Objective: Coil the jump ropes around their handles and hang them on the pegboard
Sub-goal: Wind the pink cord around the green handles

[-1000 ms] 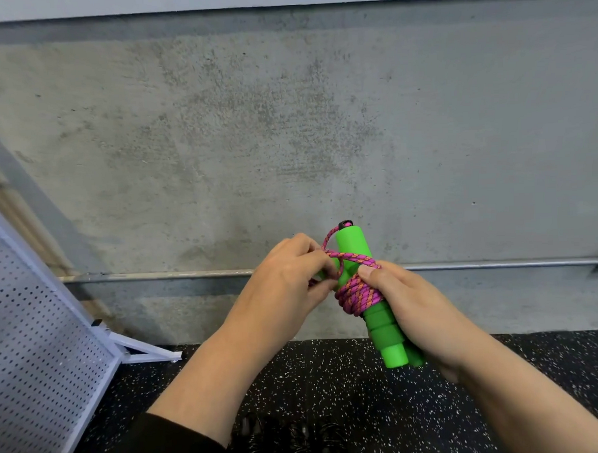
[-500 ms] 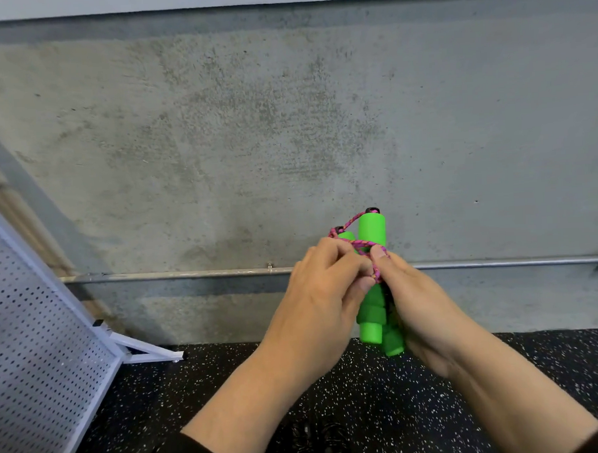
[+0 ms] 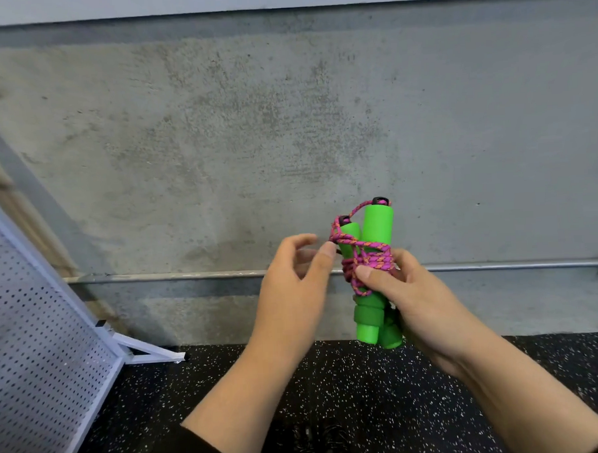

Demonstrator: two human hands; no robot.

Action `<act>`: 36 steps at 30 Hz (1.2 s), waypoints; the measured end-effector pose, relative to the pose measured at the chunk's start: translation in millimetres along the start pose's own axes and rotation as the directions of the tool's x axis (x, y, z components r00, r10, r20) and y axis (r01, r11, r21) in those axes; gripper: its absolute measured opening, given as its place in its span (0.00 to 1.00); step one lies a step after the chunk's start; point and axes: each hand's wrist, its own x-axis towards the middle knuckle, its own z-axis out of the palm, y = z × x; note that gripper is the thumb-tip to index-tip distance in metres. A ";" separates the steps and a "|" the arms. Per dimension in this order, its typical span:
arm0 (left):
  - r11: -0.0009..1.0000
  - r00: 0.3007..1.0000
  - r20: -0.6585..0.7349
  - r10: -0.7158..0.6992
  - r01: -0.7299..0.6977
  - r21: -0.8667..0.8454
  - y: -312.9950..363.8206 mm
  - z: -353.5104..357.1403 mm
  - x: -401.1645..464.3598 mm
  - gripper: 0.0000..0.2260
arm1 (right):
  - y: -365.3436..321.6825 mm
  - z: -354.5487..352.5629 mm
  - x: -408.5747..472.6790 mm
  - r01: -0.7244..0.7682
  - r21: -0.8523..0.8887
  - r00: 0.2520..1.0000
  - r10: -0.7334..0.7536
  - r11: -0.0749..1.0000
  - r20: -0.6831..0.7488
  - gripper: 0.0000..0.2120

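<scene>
Head view: I see two green handles (image 3: 374, 257) held upright side by side before the wall, above the floor's far edge.
Rope: one pink rope (image 3: 365, 257) is coiled round both handles near their upper halves.
Right hand (image 3: 417, 303): it grips the bundle, thumb pressed on the coils.
Left hand (image 3: 293, 281): fingers loosely curled; thumb tip touches a strand, holding nothing I can confirm.
Progress: coiling looks nearly done; hanging remains.
Pegboard (image 3: 38, 340): one, leaning at the left edge.
</scene>
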 end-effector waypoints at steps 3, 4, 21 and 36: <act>0.929 0.934 0.226 -0.278 0.321 -0.182 -5.9 1.5 3.3 0.27 | 2.7 4.3 -0.4 0.075 -0.058 0.997 -0.073 0.996 0.028 0.23; 0.905 0.911 0.287 -0.296 0.363 -0.220 -4.4 1.5 0.9 0.24 | 2.3 6.0 -0.7 0.105 -0.091 0.994 -0.103 0.990 0.029 0.21; 0.852 0.910 0.226 -0.349 0.408 -0.329 5.3 -19.3 -0.1 0.12 | 19.0 27.9 6.9 0.197 -0.329 0.968 -0.237 0.924 -0.085 0.19; 0.975 0.968 -0.132 -0.211 0.200 -0.092 27.6 -120.8 -28.8 0.19 | 1.6 158.4 -23.9 0.238 -0.582 0.957 -0.291 0.778 0.002 0.22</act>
